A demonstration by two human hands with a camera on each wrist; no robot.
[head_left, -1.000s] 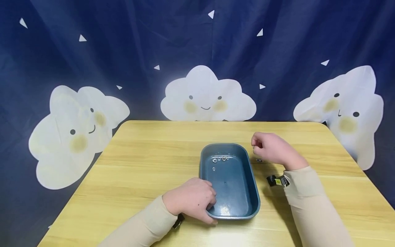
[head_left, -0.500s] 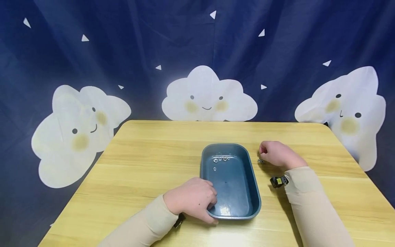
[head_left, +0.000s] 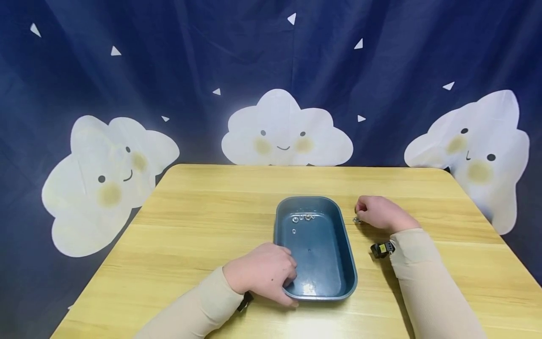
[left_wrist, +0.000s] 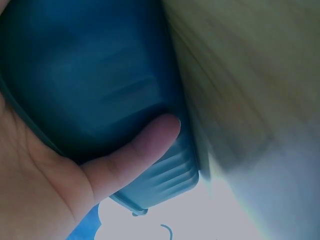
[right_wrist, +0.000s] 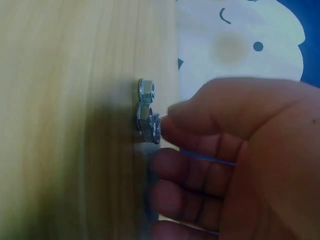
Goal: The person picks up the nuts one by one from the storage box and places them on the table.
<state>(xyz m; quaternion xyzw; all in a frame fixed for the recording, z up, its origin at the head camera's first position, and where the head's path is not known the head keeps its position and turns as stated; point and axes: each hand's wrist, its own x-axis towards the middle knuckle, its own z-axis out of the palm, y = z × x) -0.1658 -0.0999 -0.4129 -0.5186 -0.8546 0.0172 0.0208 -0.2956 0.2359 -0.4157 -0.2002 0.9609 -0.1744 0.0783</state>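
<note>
My right hand (head_left: 383,214) has its fingertips (right_wrist: 172,131) drawn narrow, right at the cluster of nuts (right_wrist: 144,117) on the table (head_left: 211,202); I can't tell whether I have one pinched. My left hand (head_left: 263,273) grips the near corner of the blue tray (head_left: 323,256), thumb outside its wall, fingers over the rim.

The nuts crowd against one another just ahead of my right fingertips, so a careless pinch could, I think, nudge a neighbour away or let a smooth one slip. If my left grip loosened, the tray might slide.

I count three nuts by my right fingertips, one tray, and what look like five small metal pieces (head_left: 308,217) inside it, beyond my left fingers: four near the far end, one closer.
</note>
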